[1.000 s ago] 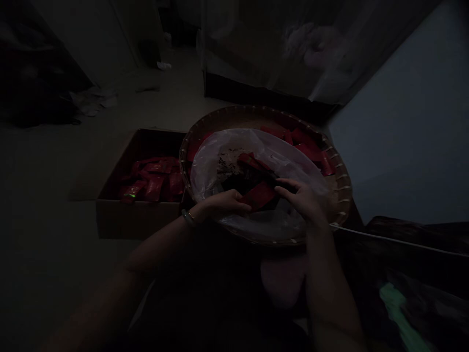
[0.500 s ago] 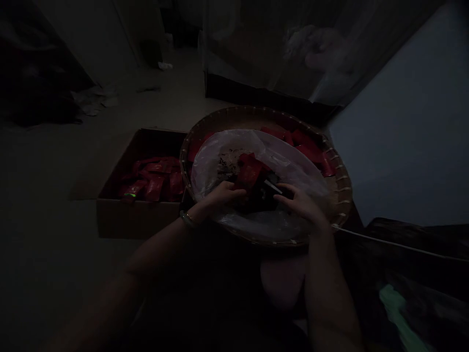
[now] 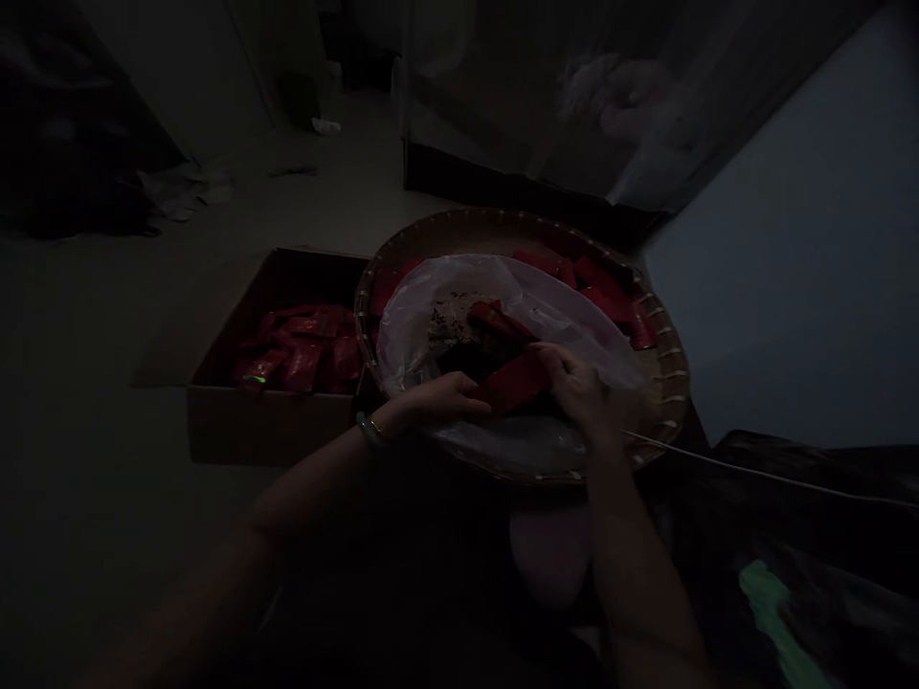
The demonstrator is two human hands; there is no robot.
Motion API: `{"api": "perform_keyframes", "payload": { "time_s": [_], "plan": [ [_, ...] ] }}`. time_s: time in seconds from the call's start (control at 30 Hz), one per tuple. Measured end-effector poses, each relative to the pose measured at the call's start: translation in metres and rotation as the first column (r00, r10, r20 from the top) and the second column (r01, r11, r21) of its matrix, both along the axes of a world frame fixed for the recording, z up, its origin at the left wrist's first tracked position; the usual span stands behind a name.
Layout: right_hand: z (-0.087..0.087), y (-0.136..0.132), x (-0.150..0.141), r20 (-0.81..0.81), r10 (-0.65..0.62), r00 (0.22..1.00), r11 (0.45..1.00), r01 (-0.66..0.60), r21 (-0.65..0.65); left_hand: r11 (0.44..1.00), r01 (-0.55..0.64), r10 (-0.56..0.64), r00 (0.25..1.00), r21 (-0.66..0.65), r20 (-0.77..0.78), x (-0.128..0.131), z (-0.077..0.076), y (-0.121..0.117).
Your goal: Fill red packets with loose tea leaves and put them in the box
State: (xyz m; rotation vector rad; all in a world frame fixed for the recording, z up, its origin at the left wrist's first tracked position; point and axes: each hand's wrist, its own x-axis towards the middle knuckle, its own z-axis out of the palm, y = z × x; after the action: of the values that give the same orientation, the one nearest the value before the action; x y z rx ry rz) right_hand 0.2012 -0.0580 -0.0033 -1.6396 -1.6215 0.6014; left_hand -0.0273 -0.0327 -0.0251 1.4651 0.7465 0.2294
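Note:
Between my hands a red packet [image 3: 513,382] lies tilted over a dark heap of loose bits. My left hand [image 3: 452,395] pinches its left end, with a bracelet on that wrist. My right hand [image 3: 574,383] is closed at its upper right end; a thin white cord trails off to the right below that hand. Just beyond, another red packet [image 3: 489,314] rests on the heap. Dark loose bits [image 3: 456,330], perhaps dried leaves, lie on a clear plastic sheet [image 3: 409,297] inside a round woven basket [image 3: 679,368]. The dim light hides fine detail.
An open cardboard box [image 3: 269,421] full of red packets [image 3: 305,354] stands left of the basket. More red packets [image 3: 599,287] lie along the basket's far right rim. A pale wall [image 3: 796,258] rises at the right, and a plastic-covered piece [image 3: 517,105] stands behind.
The packet has moved down and turned flatter. My right hand has shifted left onto its end. The white stick-like tool seen by my right fingers earlier no longer shows there.

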Motion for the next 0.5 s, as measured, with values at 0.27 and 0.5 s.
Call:
{"api": "perform_keyframes", "payload": {
  "time_s": [0.27, 0.5],
  "plan": [
    [-0.004, -0.005, -0.01, 0.039, -0.179, 0.983, 0.981, 0.176, 0.077, 0.999, -0.037, 0.039, 0.998, -0.039, 0.05, 0.001, 0.012, -0.004],
    [-0.024, 0.011, 0.0, -0.232, -0.014, 0.973, 0.973, -0.04, -0.229, 0.676, -0.728, 0.648, 0.509, -0.118, 0.567, -0.001, 0.001, 0.011]
  ]
}}
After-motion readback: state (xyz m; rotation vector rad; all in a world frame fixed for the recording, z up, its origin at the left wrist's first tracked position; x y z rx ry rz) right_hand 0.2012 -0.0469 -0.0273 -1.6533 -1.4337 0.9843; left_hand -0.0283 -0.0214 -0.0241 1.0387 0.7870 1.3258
